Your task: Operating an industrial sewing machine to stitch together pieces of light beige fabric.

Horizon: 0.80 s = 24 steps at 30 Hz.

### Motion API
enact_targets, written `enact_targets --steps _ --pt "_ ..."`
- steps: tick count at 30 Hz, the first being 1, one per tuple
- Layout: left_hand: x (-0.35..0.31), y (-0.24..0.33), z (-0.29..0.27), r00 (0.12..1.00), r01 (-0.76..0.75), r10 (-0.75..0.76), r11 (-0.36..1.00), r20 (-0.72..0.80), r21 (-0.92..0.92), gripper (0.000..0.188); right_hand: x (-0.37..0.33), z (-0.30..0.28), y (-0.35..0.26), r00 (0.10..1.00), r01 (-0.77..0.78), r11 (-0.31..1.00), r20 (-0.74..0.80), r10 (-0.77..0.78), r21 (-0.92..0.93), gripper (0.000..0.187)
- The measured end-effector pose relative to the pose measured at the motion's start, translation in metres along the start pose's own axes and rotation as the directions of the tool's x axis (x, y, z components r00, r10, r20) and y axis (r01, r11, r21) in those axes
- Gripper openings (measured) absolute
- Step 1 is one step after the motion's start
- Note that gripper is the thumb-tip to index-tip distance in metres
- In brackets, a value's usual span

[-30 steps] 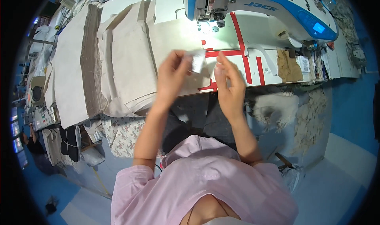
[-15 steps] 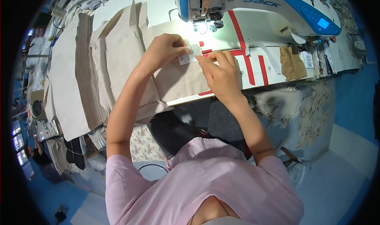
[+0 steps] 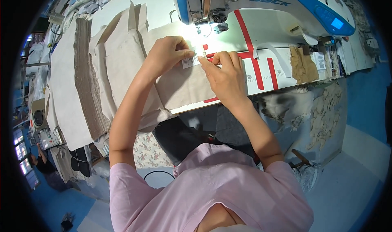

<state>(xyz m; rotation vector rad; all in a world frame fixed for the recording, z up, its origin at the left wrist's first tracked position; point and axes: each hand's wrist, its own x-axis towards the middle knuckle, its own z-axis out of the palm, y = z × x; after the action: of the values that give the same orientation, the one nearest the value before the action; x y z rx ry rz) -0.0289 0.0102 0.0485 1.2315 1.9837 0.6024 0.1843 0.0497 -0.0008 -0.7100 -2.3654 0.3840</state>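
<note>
A small white printed label [image 3: 189, 62] lies on a beige fabric panel [image 3: 183, 87], close in front of the sewing machine's needle area. My left hand [image 3: 166, 55] comes from the left with thumb and fingers pinched together on the label's upper left part. At the label's right edge, my right hand [image 3: 226, 77] has its thumb and index finger closed, with its other fingers curled over the panel's right edge. Both fingertip areas partly cover the label. The sewing machine [image 3: 265, 3], white and blue, shines a bright light just beyond my fingers.
Folded beige fabric pieces [image 3: 122, 48] and a thick fabric stack [image 3: 85, 74] spread to the left. Red tape strips [image 3: 256, 68] mark the white table. A brown cloth scrap [image 3: 303, 64] lies at the right. Another person [image 3: 44, 164] is at the far left.
My right thumb and index finger have edged slightly left over the label, covering more of its right side. My left hand keeps its pinch almost in place. The view has shifted a little.
</note>
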Motion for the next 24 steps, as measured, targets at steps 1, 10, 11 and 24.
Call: enact_targets --steps 1,10,11,24 --pt "0.0 0.0 0.0 1.0 -0.004 0.004 1.0 0.003 0.011 0.025 -0.001 0.0 0.001 1.0 0.01 1.0 -0.001 -0.01 -0.007 0.034" --pt "-0.001 -0.003 0.004 0.999 -0.03 0.029 0.999 -0.022 -0.014 0.025 -0.001 -0.001 0.0 1.0 0.021 1.0 0.016 -0.021 -0.01 0.032" --pt "-0.001 -0.003 0.004 0.999 -0.033 0.033 0.999 -0.023 -0.014 0.025 -0.001 -0.001 0.001 1.0 0.022 1.0 0.015 -0.022 -0.013 0.032" --pt "-0.04 -0.041 0.038 0.713 -0.585 0.696 0.658 -0.085 0.475 0.038 0.003 -0.004 -0.001 0.999 0.005 0.999 0.055 -0.002 -0.04 0.032"
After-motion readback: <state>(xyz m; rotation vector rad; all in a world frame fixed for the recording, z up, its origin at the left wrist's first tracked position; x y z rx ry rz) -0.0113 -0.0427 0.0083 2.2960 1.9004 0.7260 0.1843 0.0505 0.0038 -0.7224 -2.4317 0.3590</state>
